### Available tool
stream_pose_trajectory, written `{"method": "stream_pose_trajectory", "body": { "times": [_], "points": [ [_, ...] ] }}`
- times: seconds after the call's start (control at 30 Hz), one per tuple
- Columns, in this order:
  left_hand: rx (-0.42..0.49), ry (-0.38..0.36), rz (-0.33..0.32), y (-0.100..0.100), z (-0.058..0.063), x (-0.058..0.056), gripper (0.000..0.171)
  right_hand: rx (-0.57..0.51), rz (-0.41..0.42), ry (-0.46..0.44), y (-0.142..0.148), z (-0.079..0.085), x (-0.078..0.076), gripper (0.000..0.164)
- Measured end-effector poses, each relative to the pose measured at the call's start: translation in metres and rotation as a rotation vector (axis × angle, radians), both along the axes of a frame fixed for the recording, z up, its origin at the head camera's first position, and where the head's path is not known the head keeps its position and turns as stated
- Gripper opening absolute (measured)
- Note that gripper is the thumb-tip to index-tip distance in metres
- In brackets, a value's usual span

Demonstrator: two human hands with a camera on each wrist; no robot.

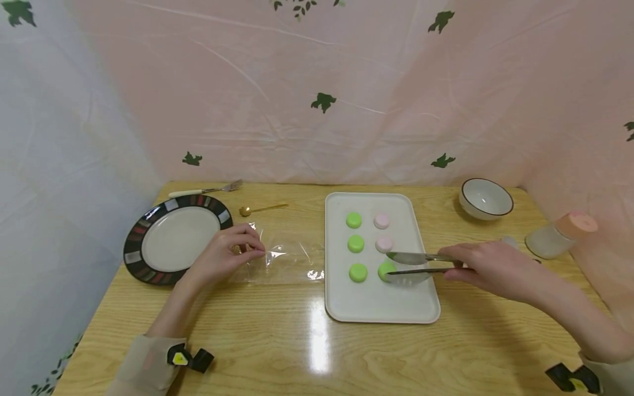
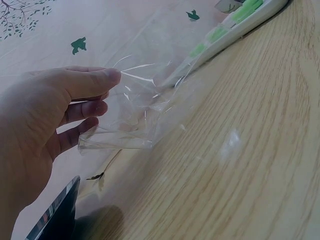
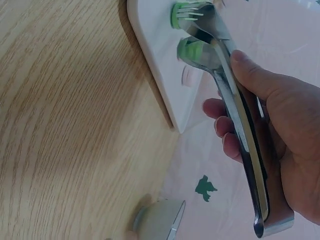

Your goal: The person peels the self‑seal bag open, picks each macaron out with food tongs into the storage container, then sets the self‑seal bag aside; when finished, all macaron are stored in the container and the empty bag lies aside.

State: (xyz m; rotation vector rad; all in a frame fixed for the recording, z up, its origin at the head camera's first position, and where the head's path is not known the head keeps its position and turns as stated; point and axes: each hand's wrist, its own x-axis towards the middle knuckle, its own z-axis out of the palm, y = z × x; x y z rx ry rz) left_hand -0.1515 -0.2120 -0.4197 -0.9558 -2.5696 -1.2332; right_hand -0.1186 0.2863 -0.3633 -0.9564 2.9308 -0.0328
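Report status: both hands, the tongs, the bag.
Right hand grips tongs, tips around a green sweet on tray. Left hand pinches clear bag. Nothing between them.

Beige sleeves, black wrist straps with yellow markings, bare hands.

On the wooden table (image 1: 277, 341), the left hand (image 1: 225, 254) pinches the near-left end of a clear plastic bag (image 1: 282, 261) lying between a dark-rimmed plate (image 1: 143, 231) and a white tray (image 1: 386, 308). The right hand (image 1: 487, 267) grips metal tongs (image 1: 413, 265), whose tips sit around the near-right green sweet (image 1: 386, 269). Three more green sweets form the tray's left column, and two pink sweets (image 1: 382, 232) lie farther back on the right. A gold spoon (image 1: 262, 209) and fork (image 1: 205, 190) lie far left; a white bowl (image 1: 486, 198) and capped jar (image 1: 559, 231) stand right.
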Motion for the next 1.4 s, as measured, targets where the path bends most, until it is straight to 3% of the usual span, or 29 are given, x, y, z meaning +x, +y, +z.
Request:
{"method": "stream_pose_trajectory", "body": {
  "times": [0.17, 0.33, 0.43, 0.57, 0.73, 0.9, 1.2, 1.4],
  "points": [
    [-0.003, -0.011, 0.009, 0.000, 0.000, 0.001, 0.006, -0.050, -0.061, 0.041, 0.007, -0.001, -0.004, 0.026],
    [-0.011, -0.019, 0.035, 0.000, -0.002, 0.000, 0.005, -0.114, -0.210, -0.001, 0.018, -0.005, -0.011, 0.040],
    [-0.011, -0.015, 0.051, -0.003, -0.009, -0.004, 0.006, -0.155, -0.312, -0.032, 0.025, -0.008, -0.016, 0.052],
    [-0.003, 0.009, 0.060, -0.010, -0.022, -0.011, 0.007, -0.186, -0.400, 0.006, 0.030, -0.016, -0.023, 0.057],
    [0.011, 0.026, 0.049, -0.015, -0.030, -0.016, 0.005, -0.282, -0.473, 0.067, 0.036, -0.033, -0.030, 0.050],
    [0.015, 0.034, 0.038, -0.015, -0.027, -0.016, 0.005, -0.328, -0.545, 0.069, 0.039, -0.048, -0.033, 0.053],
    [-0.051, 0.109, 0.042, -0.014, -0.030, -0.019, 0.004, -0.297, -0.618, 0.052, 0.033, -0.064, -0.035, 0.063],
    [-0.083, 0.114, 0.061, -0.013, -0.029, -0.018, 0.006, -0.313, -0.641, 0.041, 0.028, -0.068, -0.035, 0.065]
  ]
}}
